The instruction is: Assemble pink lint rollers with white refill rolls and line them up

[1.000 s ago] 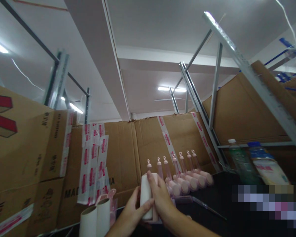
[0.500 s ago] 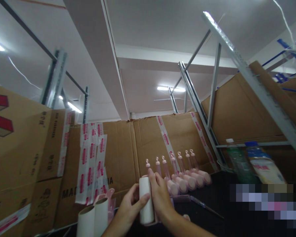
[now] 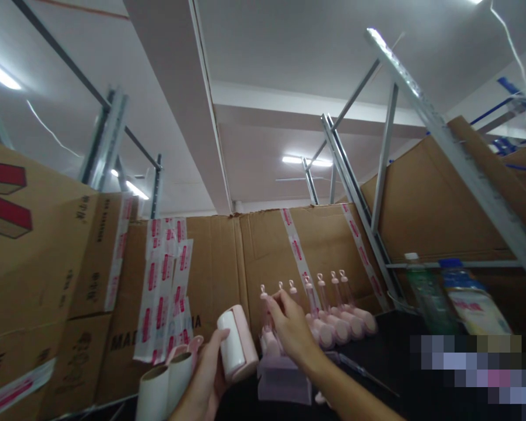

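Several cardboard boxes (image 3: 228,263) wall the back of the bench, taped in red and white. At two o'clock metal shelf rails (image 3: 447,146) slant up past them. At four o'clock two bottles (image 3: 425,292) stand near the rails. At center a row of pink lint rollers (image 3: 333,324) lies side by side, handles toward twelve. At seven o'clock two paper tubes (image 3: 166,389) stand upright. The left hand (image 3: 204,380), at six o'clock, is curled around a white lint roller in a pink cover (image 3: 236,342), tilted. The right hand (image 3: 291,330) pinches a handle at the row's near end, fingers nearly closed.
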### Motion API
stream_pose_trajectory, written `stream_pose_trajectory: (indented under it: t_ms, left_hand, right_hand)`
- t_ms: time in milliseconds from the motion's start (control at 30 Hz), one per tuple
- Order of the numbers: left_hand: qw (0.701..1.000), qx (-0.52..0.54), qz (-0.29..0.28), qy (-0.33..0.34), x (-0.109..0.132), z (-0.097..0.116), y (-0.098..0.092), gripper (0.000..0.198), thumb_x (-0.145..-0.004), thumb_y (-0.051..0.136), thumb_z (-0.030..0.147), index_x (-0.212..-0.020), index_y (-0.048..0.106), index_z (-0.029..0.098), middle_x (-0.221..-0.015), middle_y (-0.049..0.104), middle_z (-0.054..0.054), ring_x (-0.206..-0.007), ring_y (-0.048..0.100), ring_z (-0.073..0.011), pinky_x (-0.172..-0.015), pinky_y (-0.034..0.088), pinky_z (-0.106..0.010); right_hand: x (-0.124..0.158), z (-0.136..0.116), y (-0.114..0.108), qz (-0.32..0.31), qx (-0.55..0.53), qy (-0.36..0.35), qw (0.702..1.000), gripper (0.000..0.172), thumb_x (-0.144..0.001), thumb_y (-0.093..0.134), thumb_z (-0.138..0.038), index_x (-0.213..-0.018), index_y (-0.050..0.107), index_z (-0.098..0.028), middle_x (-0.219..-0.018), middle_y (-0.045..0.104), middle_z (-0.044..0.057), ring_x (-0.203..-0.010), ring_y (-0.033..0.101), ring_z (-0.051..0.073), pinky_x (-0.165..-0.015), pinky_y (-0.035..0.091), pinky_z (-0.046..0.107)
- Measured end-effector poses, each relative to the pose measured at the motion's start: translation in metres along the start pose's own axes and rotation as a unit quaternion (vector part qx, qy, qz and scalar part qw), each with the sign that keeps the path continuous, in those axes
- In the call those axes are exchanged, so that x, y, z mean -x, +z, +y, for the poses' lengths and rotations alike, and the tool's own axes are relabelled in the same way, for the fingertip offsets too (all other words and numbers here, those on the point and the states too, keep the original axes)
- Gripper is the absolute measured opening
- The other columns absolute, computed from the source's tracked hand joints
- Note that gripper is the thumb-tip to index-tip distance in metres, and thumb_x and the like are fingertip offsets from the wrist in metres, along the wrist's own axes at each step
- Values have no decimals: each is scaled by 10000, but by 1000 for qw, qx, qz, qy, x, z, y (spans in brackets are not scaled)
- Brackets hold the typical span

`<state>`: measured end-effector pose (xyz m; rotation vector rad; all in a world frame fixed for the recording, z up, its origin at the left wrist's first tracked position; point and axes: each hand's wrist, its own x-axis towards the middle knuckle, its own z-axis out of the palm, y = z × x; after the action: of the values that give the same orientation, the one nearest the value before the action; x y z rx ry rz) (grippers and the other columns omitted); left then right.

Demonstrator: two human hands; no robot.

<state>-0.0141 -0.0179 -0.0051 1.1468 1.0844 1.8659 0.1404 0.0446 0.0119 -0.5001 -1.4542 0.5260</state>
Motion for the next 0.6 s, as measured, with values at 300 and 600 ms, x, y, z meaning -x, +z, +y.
stream_pose_trajectory:
  t_ms: [300, 600]
  left_hand:
    - [999, -21, 0, -33, 6, -4, 0, 539, -712, 767, 478, -1116, 532, 209, -736, 671, -4, -506, 643, -194, -500, 546, -332]
    - [981, -125, -142, 47, 10, -7, -4, 429, -749, 735, 400, -1114, 620, 206, -1069, 711, -52, -1064, 632, -248, -882, 484, -304]
  right_hand:
    - [-34, 24, -79, -194, 218, 35, 956, 147, -603, 676, -138, -471, 629, -185, -463, 590, -1, -497, 534, 159, -531, 325, 265]
    - [5, 57, -93, -206, 415, 59, 884, 221, -461, 753, -45, -590, 694, -214, -687, 703, 69, -799, 676, 248, -729, 454, 299]
